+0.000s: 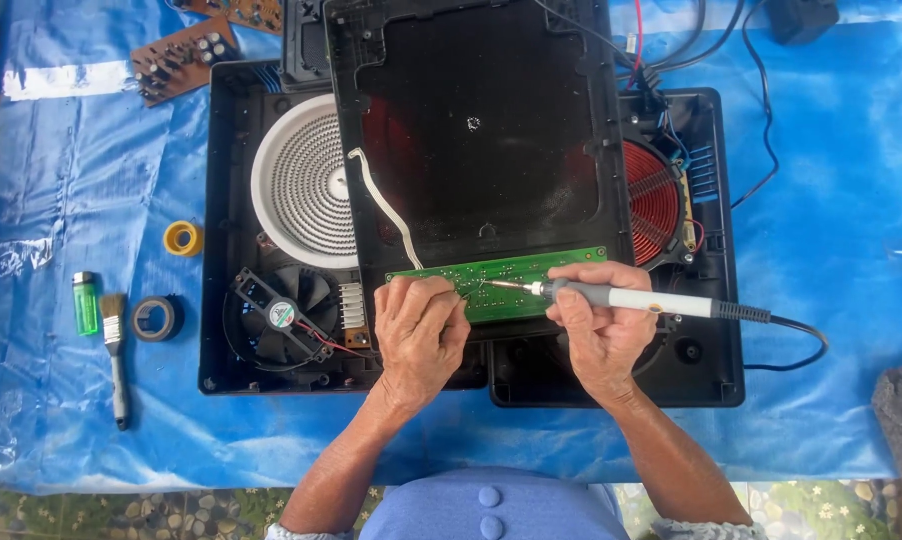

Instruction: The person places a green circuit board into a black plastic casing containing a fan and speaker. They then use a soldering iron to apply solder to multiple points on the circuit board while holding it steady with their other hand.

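Soldering iron [641, 299] is lying nearly horizontal, long axis running L–R, tip pointing left and touching the green circuit board [501, 282] approx. mid-board. Right hand [599, 325] is wrapping closed round the grey handle, pen-style. Left hand [421, 325] is curling narrow, fingertips pinching at the board's left end; what it's pinching can't be made out. Board is sitting along the near edge of the black top panel [481, 130], over the open cooker base [241, 300], on the blue tarp [831, 200].
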